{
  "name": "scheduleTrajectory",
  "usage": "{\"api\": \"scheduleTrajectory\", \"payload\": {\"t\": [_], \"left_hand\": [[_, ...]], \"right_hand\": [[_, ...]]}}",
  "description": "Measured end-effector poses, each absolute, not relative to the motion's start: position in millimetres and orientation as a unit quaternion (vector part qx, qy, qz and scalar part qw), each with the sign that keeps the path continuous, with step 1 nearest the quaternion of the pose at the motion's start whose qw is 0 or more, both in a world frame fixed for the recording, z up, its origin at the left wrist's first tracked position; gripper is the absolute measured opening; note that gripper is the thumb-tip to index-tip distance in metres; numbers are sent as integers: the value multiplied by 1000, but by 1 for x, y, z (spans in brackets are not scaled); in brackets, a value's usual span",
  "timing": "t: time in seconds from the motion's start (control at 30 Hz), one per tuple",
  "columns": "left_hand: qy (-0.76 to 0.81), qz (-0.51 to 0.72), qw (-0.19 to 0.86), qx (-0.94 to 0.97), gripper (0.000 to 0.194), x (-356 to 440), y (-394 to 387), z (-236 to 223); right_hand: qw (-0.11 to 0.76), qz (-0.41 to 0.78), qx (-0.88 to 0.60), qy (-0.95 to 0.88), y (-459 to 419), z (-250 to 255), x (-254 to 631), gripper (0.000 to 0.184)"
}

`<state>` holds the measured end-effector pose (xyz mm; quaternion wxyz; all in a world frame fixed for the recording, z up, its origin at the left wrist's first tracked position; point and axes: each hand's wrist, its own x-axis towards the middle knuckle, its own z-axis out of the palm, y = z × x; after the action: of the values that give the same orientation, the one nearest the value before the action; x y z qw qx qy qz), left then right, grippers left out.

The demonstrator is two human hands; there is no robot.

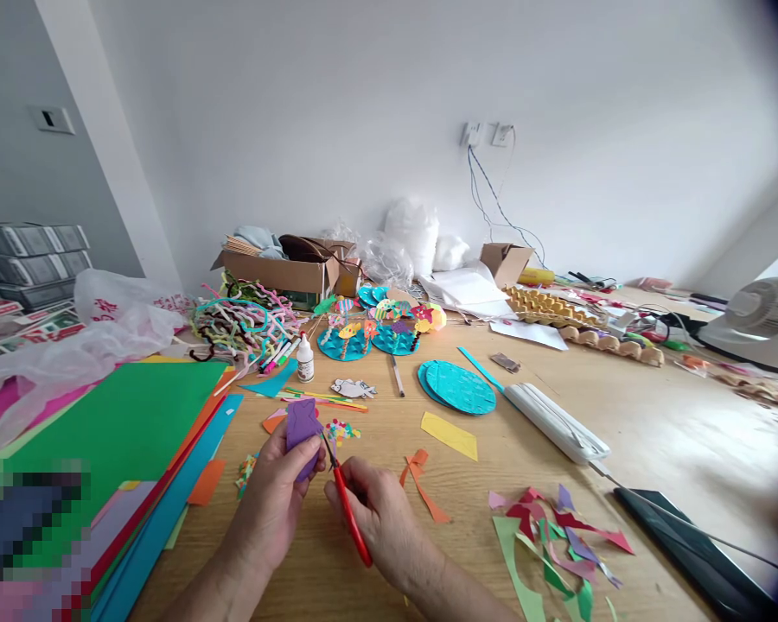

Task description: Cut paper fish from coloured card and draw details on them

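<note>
My left hand (280, 484) pinches a piece of purple paper (303, 423) with dark outline lines drawn on it. In my right hand (379, 501) are red-handled scissors (348, 510), their blades at the right edge of the purple paper. Just beyond lie small coloured paper dots (342, 430), thin paper strips (328, 399) and a fish-shaped paper cutout (353, 389). A white glue bottle (305, 359) stands upright behind the paper. Orange paper scraps (420, 484) rest to the right of my right hand.
Stacked coloured sheets (136, 406) cover the left side. Blue discs (460, 386), a yellow paper piece (450, 434), a white power strip (557, 422) and paper offcuts (557, 540) lie to the right. Behind are decorated blue bases (343, 344), pipe cleaners (246, 324) and a cardboard box (278, 269).
</note>
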<state>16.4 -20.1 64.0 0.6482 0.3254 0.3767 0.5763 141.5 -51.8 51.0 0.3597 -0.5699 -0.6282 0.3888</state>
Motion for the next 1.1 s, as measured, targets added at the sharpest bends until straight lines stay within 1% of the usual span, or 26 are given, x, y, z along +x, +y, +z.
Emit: {"api": "scheduleTrajectory", "payload": {"t": [0.33,0.63,0.87,1.1], "left_hand": [[380,561,673,296,32,17,-20,67],[367,535,699,301,32,16,-20,67],[364,522,717,286,31,15,-21,67],[367,534,704,291,33,14,-21,66]], "right_hand": [[380,425,-550,-610,-52,49,141,25],[402,479,-516,-586,-49,44,142,28],[411,488,-513,-574,-50,45,142,31],[419,499,-519,-553,-49,42,140,31]]}}
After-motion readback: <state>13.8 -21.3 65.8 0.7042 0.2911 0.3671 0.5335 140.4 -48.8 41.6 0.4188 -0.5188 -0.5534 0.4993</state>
